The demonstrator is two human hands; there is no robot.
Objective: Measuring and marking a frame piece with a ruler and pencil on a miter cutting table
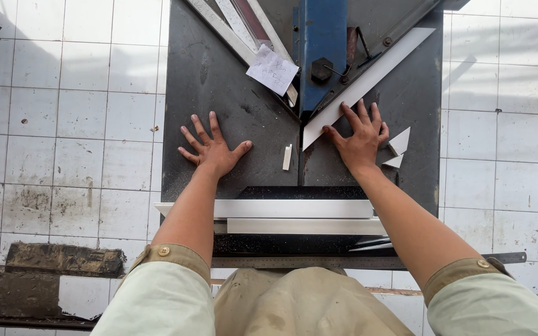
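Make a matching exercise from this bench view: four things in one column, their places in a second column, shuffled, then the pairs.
Things
1. left hand
2. right hand
3. paper note
4. small white offcut

Places
A. between the two hands
B. pressing on the slanted white strip
C. flat on the bare dark table
D. left of the blue machine head

Pairs: 1-C, 2-B, 3-D, 4-A

A machine table (219, 93) is set on a tiled floor (63, 124), with a cutting head (322, 50) at its far middle. The left hand (212, 149) is laid flat left of centre; the right hand (359, 140) is pressed on an angled strip (368, 78). Two offcuts (398, 149) are seen just right of it, and long strips (294, 216) lie across the near edge.
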